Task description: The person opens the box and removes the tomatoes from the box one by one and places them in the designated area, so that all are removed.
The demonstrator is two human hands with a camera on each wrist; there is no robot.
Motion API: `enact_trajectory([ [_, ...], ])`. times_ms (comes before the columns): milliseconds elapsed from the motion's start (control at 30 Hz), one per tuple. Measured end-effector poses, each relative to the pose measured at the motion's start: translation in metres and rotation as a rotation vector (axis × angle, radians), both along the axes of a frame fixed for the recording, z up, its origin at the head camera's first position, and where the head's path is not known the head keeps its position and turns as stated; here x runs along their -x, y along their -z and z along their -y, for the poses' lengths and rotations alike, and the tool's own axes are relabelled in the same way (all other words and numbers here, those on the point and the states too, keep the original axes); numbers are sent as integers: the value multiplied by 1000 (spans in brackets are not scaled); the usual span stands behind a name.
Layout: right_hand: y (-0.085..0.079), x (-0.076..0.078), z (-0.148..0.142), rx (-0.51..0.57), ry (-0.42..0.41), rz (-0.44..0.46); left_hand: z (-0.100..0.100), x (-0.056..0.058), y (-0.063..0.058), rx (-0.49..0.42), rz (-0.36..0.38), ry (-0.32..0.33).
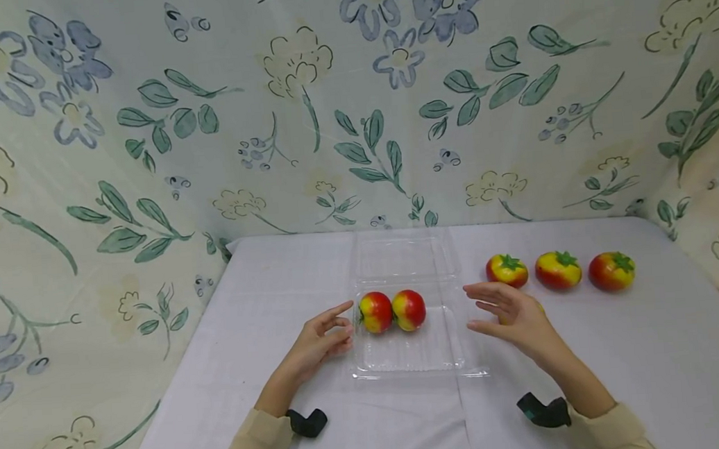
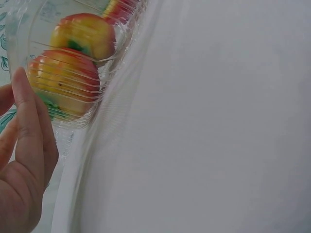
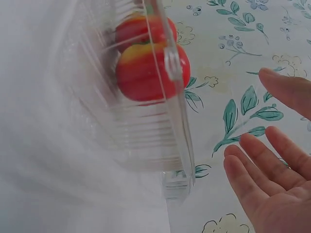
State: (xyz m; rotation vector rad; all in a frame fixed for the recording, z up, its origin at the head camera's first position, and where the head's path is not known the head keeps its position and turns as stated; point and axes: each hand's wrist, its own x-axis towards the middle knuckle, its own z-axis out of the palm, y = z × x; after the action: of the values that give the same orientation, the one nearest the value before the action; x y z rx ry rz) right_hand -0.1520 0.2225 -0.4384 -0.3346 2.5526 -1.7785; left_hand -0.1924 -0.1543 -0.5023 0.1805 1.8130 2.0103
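Observation:
A clear plastic clamshell box (image 1: 406, 353) stands on the table with its lid (image 1: 402, 256) laid back toward the wall. Side by side inside it sit two red-and-yellow fruits (image 1: 376, 312) with green leafy tops. My left hand (image 1: 320, 340) is at the box's left side, its fingers (image 2: 28, 116) extended, holding nothing; whether the fingertips touch the plastic I cannot tell. To the right, apart from the box, my right hand (image 1: 516, 318) is held with fingers spread and relaxed. Nothing is in its grasp, as the right wrist view shows with the palm (image 3: 286, 204) bare.
Three more such fruits stand in a row at the right: one (image 1: 507, 270) just behind my right hand, one (image 1: 558, 270) in the middle and one (image 1: 612, 271) farthest right. White cloth (image 1: 263, 280) covers the table. A flowered curtain (image 1: 304, 152) surrounds it at the back and sides.

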Motion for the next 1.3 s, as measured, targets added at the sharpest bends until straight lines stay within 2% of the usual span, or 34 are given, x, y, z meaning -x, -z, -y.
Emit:
enact_trajectory([
  [533,6,8,23,-47,-41,-93,-2,1,-1,6,4,-5],
  [767,10,12,33,-40,-63,-100,-2,1,-1,-2,13,-8],
  [1300,16,16,62,-87,-56,-120,0,1,1,8,7,-4],
])
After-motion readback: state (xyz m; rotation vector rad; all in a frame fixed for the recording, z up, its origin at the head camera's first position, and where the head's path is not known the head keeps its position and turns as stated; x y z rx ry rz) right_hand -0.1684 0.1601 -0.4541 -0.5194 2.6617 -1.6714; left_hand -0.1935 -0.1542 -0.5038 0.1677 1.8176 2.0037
